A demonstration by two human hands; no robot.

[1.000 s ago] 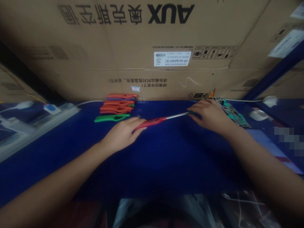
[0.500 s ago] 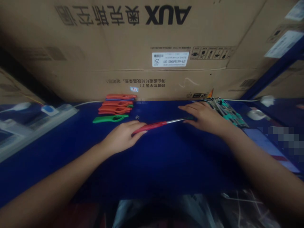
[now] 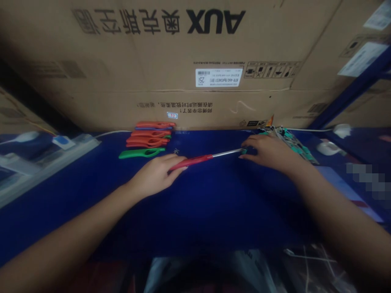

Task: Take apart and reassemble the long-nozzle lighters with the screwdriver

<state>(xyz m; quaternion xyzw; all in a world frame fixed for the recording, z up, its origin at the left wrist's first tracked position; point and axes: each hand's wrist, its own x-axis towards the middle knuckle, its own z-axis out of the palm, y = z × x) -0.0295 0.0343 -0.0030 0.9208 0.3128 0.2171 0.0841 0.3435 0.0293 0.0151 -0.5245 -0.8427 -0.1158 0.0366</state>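
My left hand (image 3: 155, 176) is closed round the red handle of a pair of scissors (image 3: 201, 159) that lies low over the blue table (image 3: 207, 203). The steel blades point right. My right hand (image 3: 270, 149) is curled at the blade tips, its fingers pinched on a small green piece there that I cannot make out well. Just beyond that hand lies a pile of green-and-metal parts (image 3: 293, 142).
A row of red scissors (image 3: 151, 132) and one green pair (image 3: 141, 153) lies at the back left. A large cardboard box (image 3: 195, 61) stands along the table's back edge. A white power strip (image 3: 61, 142) sits at the left, a white object (image 3: 326, 147) at the right.
My right hand, spread flat half a second ago, has curled its fingers onto the blade tips. The scissors stay in my left hand, hardly moved.
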